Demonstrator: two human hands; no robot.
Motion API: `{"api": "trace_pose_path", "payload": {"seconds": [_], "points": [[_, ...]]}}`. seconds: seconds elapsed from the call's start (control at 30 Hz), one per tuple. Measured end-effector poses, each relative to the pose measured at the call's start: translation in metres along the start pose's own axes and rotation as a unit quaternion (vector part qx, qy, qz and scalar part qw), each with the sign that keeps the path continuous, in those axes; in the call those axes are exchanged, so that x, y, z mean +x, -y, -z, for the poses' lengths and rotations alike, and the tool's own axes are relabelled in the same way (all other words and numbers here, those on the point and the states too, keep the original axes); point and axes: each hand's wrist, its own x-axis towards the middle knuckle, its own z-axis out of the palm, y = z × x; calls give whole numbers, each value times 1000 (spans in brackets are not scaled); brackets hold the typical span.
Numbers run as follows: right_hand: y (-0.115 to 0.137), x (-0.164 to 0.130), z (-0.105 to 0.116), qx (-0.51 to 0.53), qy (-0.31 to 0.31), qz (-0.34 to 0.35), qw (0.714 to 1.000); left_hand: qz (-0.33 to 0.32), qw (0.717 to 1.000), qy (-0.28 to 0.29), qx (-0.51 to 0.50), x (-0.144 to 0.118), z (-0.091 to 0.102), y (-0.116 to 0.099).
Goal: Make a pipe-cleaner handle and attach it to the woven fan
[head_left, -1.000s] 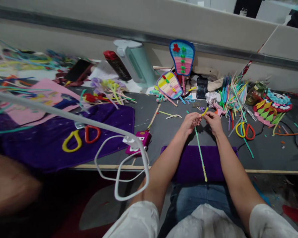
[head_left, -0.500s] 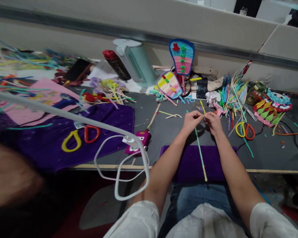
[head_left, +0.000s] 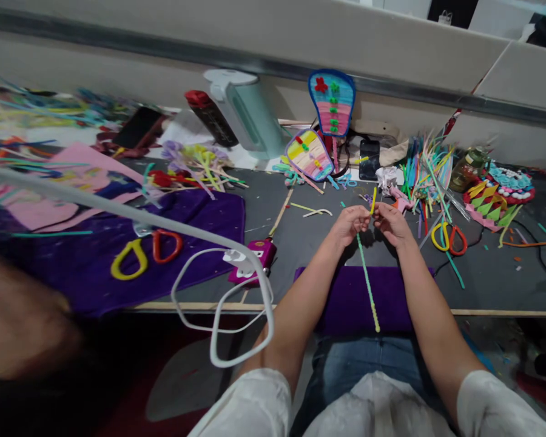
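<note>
My left hand (head_left: 351, 223) is closed on a pipe cleaner (head_left: 367, 282), green along most of its length and yellow at its lower end, which hangs down over a folded purple cloth (head_left: 346, 297). Close beside it, the fingertips of my right hand (head_left: 391, 223) pinch a short yellow pipe cleaner (head_left: 374, 197) that sticks up between the two hands. Both hands are over the grey table, fingertips nearly touching. Where the two pieces meet is hidden by my fingers.
Scissors (head_left: 449, 238) and bundled pipe cleaners (head_left: 430, 167) lie to the right, near a glass jar (head_left: 472, 165). Fan-shaped crafts (head_left: 332, 103) stand behind. At left are a power strip (head_left: 257, 258), a white cord (head_left: 164, 221), more scissors (head_left: 130, 260) and another person's blurred arm (head_left: 22, 315).
The short yellow piece now stands more upright between my fingertips, and my fingers have shifted slightly around it. The green length hangs almost unchanged.
</note>
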Motion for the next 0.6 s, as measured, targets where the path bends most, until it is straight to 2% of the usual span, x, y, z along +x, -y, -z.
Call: {"api": "trace_pose_path", "payload": {"seconds": [0.13, 0.3, 0.43, 0.6], "points": [[-4, 0, -2, 7, 4, -5, 1000, 26, 999, 30, -5, -2, -3, -1], [-4, 1, -3, -27, -31, -7, 999, 43, 998, 32, 14, -3, -2, -1], [-4, 3, -5, -18, -64, 6, 998, -7, 1000, 13, 20, -1, -1, 2], [-6, 6, -7, -15, -105, 29, 994, -63, 997, -55, 2, 2, -4, 6]]}}
